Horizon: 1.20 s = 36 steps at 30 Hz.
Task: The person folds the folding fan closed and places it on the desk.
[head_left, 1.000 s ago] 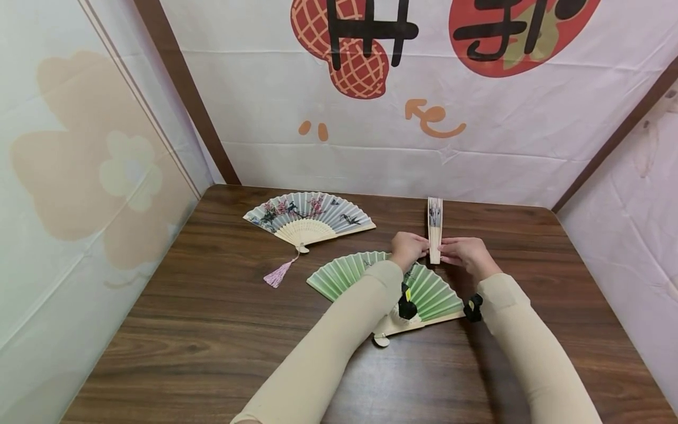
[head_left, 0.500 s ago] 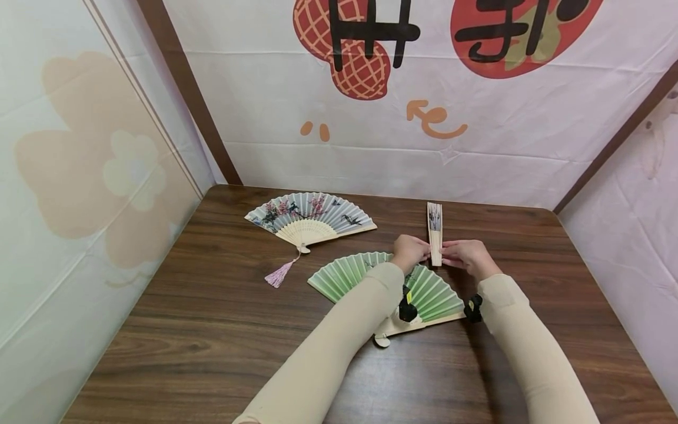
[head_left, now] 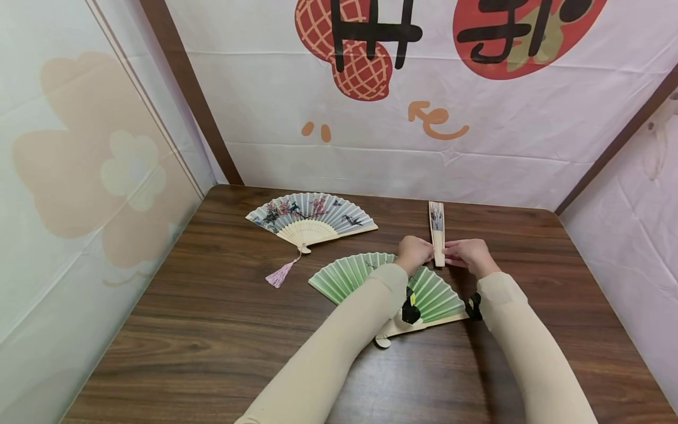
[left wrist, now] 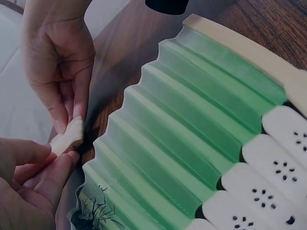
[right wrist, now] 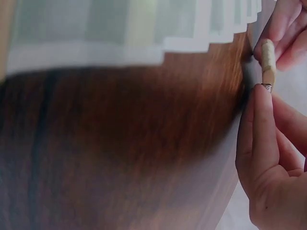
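- Both hands meet at the near end of a folded bamboo fan with a painted paper edge [head_left: 436,232] in the head view: the left hand [head_left: 415,253] pinches it from one side, the right hand [head_left: 467,254] from the other, fingers curled onto the slats.
- That closed fan lies on the dark brown wooden table [head_left: 212,330], its far end pointing toward the white printed backdrop [head_left: 371,153].
- Just below the hands, an open pale green pleated fan with cream perforated slats [head_left: 439,294] is spread on the table, partly under the left forearm in its beige sleeve [head_left: 339,353].
- Farther left lies an open grey-blue fan painted with blossoms [head_left: 309,215], a pink tassel [head_left: 279,274] trailing from its pivot.
- From the left wrist, fingertips of both hands [left wrist: 72,158] squeeze the fan's pale wooden end [left wrist: 67,136], just beside the green pleats [left wrist: 192,143].
- From the right wrist, the right thumb [right wrist: 264,124] presses the slat end [right wrist: 267,60] against the left hand's fingers [right wrist: 283,28]; the table is blurred.
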Available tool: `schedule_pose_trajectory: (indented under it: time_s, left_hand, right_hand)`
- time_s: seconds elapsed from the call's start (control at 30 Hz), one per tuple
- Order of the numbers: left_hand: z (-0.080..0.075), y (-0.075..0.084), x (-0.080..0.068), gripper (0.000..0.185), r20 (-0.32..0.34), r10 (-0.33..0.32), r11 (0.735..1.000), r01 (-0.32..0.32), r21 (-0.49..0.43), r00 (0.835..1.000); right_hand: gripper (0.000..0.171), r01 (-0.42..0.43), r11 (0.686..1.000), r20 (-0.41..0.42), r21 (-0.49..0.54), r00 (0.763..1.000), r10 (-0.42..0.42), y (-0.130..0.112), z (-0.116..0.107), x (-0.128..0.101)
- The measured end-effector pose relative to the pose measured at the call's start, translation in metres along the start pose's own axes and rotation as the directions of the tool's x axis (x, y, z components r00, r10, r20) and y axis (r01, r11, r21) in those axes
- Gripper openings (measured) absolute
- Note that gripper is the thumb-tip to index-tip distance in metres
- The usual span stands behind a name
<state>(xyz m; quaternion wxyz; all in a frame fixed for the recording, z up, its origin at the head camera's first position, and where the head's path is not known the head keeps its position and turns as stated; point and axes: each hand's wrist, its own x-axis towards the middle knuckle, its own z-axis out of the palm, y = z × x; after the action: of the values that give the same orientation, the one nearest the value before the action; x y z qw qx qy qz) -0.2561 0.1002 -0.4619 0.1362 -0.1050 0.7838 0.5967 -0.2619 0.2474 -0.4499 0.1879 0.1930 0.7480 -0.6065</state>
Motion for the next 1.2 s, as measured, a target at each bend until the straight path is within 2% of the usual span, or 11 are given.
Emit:
schedule_pose_trajectory:
  time_s: [0.3, 0.6, 0.77, 0.9, 1.03, 1.1, 1.2]
  left_hand:
    - [0.003, 0.002, -0.003, 0.013, 0.016, 0.025, 1.000, -0.025, 0.008, 1.000]
    - [0.000, 0.002, -0.005, 0.018, 0.011, 0.064, 0.990, -0.065, 0.125, 0.998]
    - [-0.004, -0.001, -0.005, 0.017, 0.014, 0.075, 0.995, -0.075, 0.069, 0.997]
    - [-0.017, -0.002, -0.004, 0.018, 0.025, 0.081, 0.997, -0.081, -0.005, 0.996]
    - [-0.037, -0.008, -0.005, 0.021, 0.088, 0.086, 0.990, -0.075, -0.122, 0.992]
    - [-0.050, -0.014, -0.007, 0.024, 0.125, 0.092, 0.982, -0.069, -0.173, 0.988]
    - [-0.073, -0.022, -0.010, 0.026, 0.148, 0.094, 0.977, -0.063, -0.206, 0.985]
  right_hand:
    - [0.044, 0.055, 0.997, -0.030, -0.048, 0.998, -0.056, 0.001, -0.001, 0.001]
    - [0.042, 0.069, 0.991, -0.092, -0.119, 0.992, -0.080, 0.001, 0.003, -0.001]
    - [0.037, 0.080, 0.981, -0.133, -0.178, 0.986, -0.104, 0.002, 0.005, -0.005]
    - [0.036, 0.094, 0.977, -0.160, -0.193, 0.979, -0.126, 0.003, 0.005, -0.007]
    - [0.038, 0.140, 0.972, -0.168, -0.187, 0.971, -0.172, 0.005, 0.004, -0.016]
    - [0.040, 0.166, 0.971, -0.150, -0.171, 0.970, -0.193, 0.007, 0.003, -0.023]
    - [0.043, 0.189, 0.977, -0.086, -0.103, 0.976, -0.198, 0.009, 0.004, -0.036]
